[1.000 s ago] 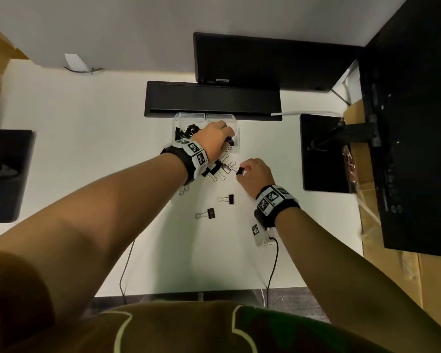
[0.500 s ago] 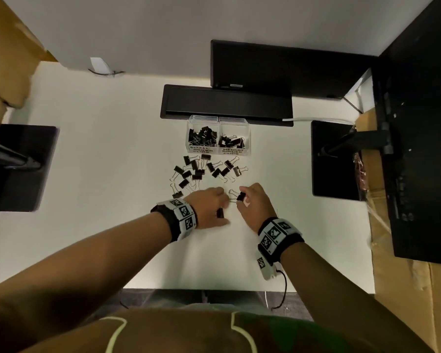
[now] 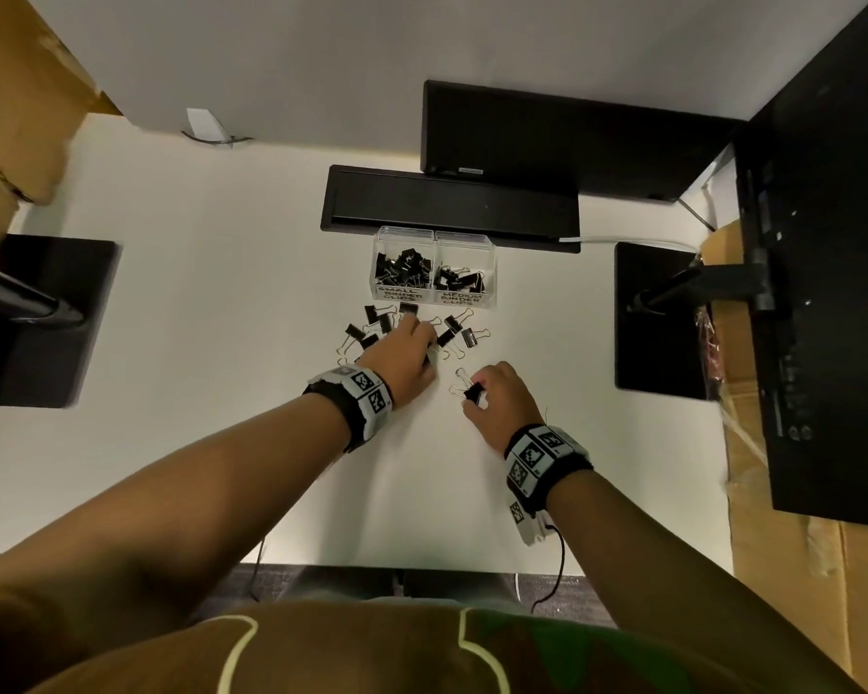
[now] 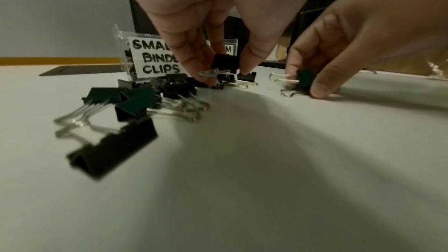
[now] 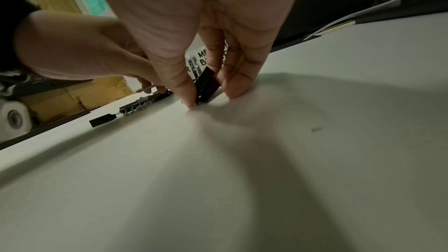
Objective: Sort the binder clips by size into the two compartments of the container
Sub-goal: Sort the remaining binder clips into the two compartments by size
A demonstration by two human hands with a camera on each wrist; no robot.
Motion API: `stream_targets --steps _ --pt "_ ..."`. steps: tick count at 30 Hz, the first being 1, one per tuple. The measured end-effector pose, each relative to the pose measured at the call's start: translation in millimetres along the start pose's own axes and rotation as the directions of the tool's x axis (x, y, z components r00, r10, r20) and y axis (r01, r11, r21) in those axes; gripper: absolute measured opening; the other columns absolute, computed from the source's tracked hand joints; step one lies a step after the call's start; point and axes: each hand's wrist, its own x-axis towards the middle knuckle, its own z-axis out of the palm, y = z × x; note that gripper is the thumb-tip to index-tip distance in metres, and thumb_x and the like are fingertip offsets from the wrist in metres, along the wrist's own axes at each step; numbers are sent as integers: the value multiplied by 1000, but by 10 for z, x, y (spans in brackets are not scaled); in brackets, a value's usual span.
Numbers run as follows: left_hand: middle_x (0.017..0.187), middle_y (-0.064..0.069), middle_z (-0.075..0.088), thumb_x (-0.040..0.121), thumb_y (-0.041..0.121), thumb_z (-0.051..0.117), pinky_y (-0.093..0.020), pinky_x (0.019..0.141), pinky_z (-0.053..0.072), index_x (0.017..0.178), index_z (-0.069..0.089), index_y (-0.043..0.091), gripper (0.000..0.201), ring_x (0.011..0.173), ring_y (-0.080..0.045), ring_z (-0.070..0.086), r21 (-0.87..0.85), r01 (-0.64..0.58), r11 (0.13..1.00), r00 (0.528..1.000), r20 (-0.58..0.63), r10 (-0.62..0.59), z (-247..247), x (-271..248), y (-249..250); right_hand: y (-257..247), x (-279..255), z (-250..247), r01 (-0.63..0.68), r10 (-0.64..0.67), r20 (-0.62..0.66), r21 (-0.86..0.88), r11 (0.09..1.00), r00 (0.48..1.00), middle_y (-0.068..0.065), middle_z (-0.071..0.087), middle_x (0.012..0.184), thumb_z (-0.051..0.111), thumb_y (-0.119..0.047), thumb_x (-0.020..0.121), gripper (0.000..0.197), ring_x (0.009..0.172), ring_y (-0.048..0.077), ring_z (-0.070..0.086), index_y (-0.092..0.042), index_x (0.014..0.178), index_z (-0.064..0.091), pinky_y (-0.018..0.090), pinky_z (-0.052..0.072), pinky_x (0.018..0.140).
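A clear two-compartment container [image 3: 434,236] stands at the back of the white table. Its left half is labelled small binder clips [image 3: 405,294], its right half medium [image 3: 463,299]; both hold black clips. Several loose clips [image 3: 453,332] lie in front of it, also visible as a pile [image 4: 135,99] in the left wrist view. My left hand [image 3: 407,353] hovers over that pile and pinches a small black clip [image 4: 224,62] just above the table. My right hand [image 3: 497,393] is nearer me and pinches another black clip [image 3: 473,391] [image 5: 206,87] that touches the table.
A black bar [image 3: 452,207] and a monitor [image 3: 572,137] stand behind the container. Black monitor bases sit at left [image 3: 46,318] and right [image 3: 657,318]. Cardboard boxes [image 3: 797,543] line the right side. A cable [image 3: 554,568] hangs off the front table edge.
My left hand left the container, came back to the near clips, took one and moved forward over the pile. My right hand drew back towards me and now pinches the other near clip.
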Motion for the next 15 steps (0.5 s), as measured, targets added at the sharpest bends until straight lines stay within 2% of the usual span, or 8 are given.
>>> stream_targets --steps 2,4,8,10,13,15 --pt "124 -13 43 89 17 51 -32 71 45 129 43 6 42 95 -30 57 41 6 999 1000 4 -6 -38 108 10 -25 31 -26 -12 12 4 -7 1000 1000 10 53 108 64 -18 82 23 93 25 57 -6 102 58 32 48 77" --pt "123 -14 44 90 15 50 -34 75 46 130 44 5 41 100 -31 55 90 -6 996 1000 17 4 -48 189 16 -46 66 -58 -27 27 9 -6 1000 1000 9 52 107 64 -17 82 22 90 25 58 -6 100 59 30 48 75" --pt "115 -15 46 92 13 50 -37 77 48 121 53 1 31 96 -30 54 172 -47 984 999 31 42 -3 280 -15 -72 137 -103 -74 75 -11 84 994 997 11 54 104 66 -11 80 17 87 25 59 -4 94 60 32 52 79" --pt "112 -15 46 92 12 51 -37 74 48 117 53 -1 28 94 -29 53 184 -46 982 999 27 42 4 293 -26 -63 166 -120 -119 122 -12 133 984 992 9 59 102 70 -13 78 18 88 23 60 -6 93 63 26 47 75" --pt "112 -16 45 92 10 51 -34 72 45 115 51 -1 25 92 -29 52 186 -69 980 998 17 67 15 280 -37 -75 212 -214 -171 187 -37 272 947 982 4 68 90 72 -13 75 16 81 17 62 -10 90 68 19 43 68" --pt "113 -15 44 92 10 51 -36 76 48 115 50 -1 26 94 -29 52 196 -82 977 997 26 78 29 266 -54 -134 267 -352 -158 194 -63 369 916 979 -3 66 78 73 -10 75 15 72 12 58 -9 90 70 15 42 63"
